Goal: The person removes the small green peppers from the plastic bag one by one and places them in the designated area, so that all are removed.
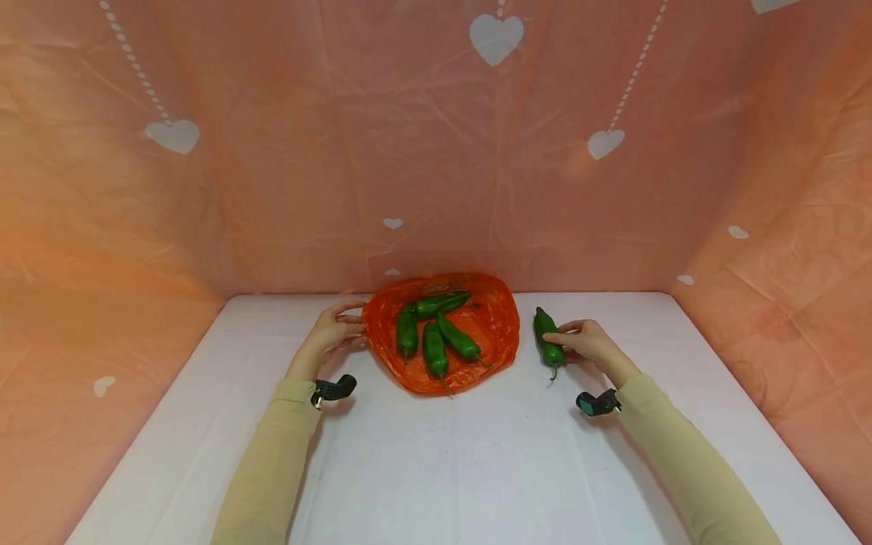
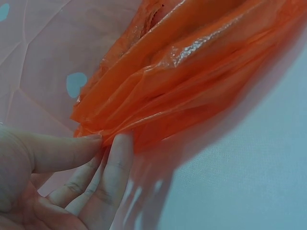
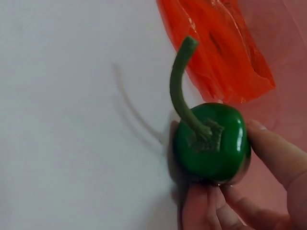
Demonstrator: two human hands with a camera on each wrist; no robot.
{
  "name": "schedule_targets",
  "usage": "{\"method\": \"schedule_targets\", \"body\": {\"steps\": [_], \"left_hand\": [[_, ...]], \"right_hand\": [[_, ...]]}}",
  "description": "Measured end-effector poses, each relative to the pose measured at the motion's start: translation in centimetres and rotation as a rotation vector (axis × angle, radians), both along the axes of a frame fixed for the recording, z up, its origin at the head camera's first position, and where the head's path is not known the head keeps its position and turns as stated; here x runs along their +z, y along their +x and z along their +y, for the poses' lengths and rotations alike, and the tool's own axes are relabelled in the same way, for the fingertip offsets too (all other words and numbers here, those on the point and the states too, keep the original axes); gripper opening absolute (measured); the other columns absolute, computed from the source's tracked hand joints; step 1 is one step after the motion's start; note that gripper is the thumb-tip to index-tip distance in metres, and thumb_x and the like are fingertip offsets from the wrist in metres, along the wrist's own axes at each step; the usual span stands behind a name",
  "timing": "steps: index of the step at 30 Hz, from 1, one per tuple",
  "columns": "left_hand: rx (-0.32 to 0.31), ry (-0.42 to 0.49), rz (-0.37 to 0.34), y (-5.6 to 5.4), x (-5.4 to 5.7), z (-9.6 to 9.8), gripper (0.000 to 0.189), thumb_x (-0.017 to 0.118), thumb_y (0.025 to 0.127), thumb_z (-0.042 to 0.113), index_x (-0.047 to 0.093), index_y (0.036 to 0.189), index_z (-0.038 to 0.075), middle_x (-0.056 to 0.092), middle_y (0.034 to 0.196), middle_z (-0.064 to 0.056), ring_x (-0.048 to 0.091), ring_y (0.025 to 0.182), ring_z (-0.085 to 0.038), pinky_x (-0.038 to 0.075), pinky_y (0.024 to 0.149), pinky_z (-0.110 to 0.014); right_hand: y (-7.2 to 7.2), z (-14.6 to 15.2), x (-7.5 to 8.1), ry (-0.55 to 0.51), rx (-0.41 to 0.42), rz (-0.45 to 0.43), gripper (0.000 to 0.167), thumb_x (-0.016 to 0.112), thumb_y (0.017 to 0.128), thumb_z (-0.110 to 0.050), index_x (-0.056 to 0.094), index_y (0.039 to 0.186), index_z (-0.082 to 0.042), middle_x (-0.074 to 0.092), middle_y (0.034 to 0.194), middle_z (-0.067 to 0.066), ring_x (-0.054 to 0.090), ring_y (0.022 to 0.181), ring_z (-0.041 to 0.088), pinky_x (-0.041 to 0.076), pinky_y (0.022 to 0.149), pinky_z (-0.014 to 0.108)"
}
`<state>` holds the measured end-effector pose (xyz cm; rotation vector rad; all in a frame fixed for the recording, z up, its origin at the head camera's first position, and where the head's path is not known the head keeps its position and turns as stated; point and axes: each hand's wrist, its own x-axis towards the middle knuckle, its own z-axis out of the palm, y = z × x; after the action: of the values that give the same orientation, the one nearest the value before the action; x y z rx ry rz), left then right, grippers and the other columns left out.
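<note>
An orange-red plastic bag (image 1: 487,329) lies spread wide on the table, its mouth facing up. Several green peppers (image 1: 434,348) rest inside it. At the bag's left edge my left hand (image 1: 334,327) pinches the thin plastic between thumb and fingers; the left wrist view shows the gathered bag edge (image 2: 120,127) there. To the right of the bag, my right hand (image 1: 589,341) grips one more green pepper (image 1: 545,333), thumb on one side and fingers on the other. In the right wrist view that pepper (image 3: 211,143) shows its curved stem, close over the white surface.
The white table (image 1: 450,469) stretches toward me in front of the bag. Orange cloth (image 1: 409,151) with pale hearts hangs behind it and along both sides. Dark wrist-worn devices (image 1: 334,388) sit on both wrists.
</note>
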<state>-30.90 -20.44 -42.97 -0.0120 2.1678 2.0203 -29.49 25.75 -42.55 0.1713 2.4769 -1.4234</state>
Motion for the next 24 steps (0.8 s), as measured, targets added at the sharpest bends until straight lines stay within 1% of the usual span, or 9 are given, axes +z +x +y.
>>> {"method": "schedule_targets", "body": {"steps": [4,10,13,17,20,24], "left_hand": [[0.0,-0.014,0.003,0.1,0.0,0.0,0.054,0.053,0.092,-0.009,0.038,0.143,0.0,0.057,0.115,-0.024,0.064,0.079,-0.013,0.055,0.08,-0.035],[0.008,0.004,-0.001,0.2,0.0,0.0,0.055,0.055,0.091,-0.01,0.038,0.143,-0.001,0.059,0.109,-0.02,0.064,0.078,-0.013,0.056,0.08,-0.035],[0.011,0.004,-0.006,0.2,0.0,0.0,0.054,0.055,0.091,-0.01,0.039,0.142,0.0,0.059,0.11,-0.02,0.064,0.078,-0.013,0.056,0.08,-0.034],[0.002,0.017,-0.007,0.1,0.0,0.1,0.055,0.055,0.091,-0.009,0.038,0.143,0.0,0.059,0.11,-0.021,0.065,0.077,-0.015,0.055,0.08,-0.036],[-0.003,0.028,-0.003,0.1,0.0,0.1,0.055,0.055,0.091,-0.01,0.037,0.143,-0.001,0.059,0.108,-0.021,0.066,0.077,-0.016,0.055,0.081,-0.038],[0.002,0.017,-0.008,0.1,0.0,0.0,0.055,0.055,0.091,-0.01,0.038,0.143,0.0,0.059,0.109,-0.022,0.065,0.078,-0.015,0.055,0.081,-0.037]], "right_hand": [[-0.2,0.2,0.0,-0.011,-0.004,-0.03,0.068,0.069,0.089,-0.032,0.042,0.132,0.012,0.053,0.114,0.023,0.059,0.076,0.014,0.057,0.073,0.03],[-0.6,0.5,-0.3,-0.102,0.009,-0.059,0.065,0.067,0.091,-0.028,0.041,0.134,0.013,0.053,0.112,0.021,0.06,0.075,0.012,0.057,0.075,0.031],[-0.6,0.7,-0.3,-0.127,0.024,-0.066,0.064,0.066,0.092,-0.027,0.041,0.134,0.014,0.055,0.112,0.021,0.062,0.076,0.012,0.057,0.075,0.032],[-0.5,1.1,-0.2,-0.135,0.049,-0.061,0.063,0.065,0.092,-0.027,0.042,0.133,0.015,0.056,0.114,0.022,0.063,0.078,0.014,0.056,0.077,0.031],[-0.5,1.3,0.0,-0.134,0.061,-0.055,0.061,0.064,0.093,-0.027,0.043,0.133,0.014,0.056,0.118,0.023,0.064,0.081,0.015,0.056,0.079,0.03],[-0.4,1.3,0.2,-0.149,0.069,-0.055,0.06,0.064,0.094,-0.025,0.042,0.133,0.014,0.054,0.121,0.025,0.063,0.084,0.015,0.055,0.081,0.031]]}}
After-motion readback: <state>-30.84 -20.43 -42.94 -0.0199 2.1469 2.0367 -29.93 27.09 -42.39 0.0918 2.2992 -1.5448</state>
